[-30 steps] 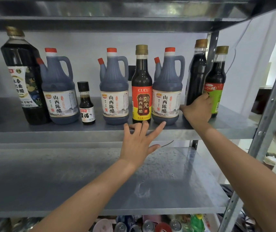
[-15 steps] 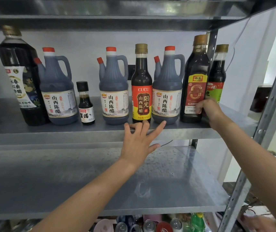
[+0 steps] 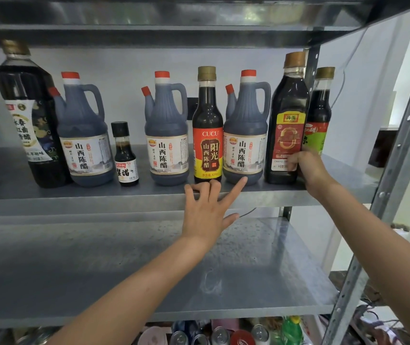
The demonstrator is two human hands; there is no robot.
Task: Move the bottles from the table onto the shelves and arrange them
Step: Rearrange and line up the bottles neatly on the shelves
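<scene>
The red-labelled dark vinegar bottle (image 3: 289, 135) stands upright on the upper metal shelf (image 3: 74, 197), just beside a handled jug (image 3: 245, 145) and in front of a green-labelled bottle (image 3: 319, 125). The right hand (image 3: 304, 168) grips its lower part, fingers curled round the label. The left hand (image 3: 206, 210) holds nothing and rests spread on the shelf edge, index fingertip touching the jug's base beside the CUCU bottle (image 3: 207, 135).
</scene>
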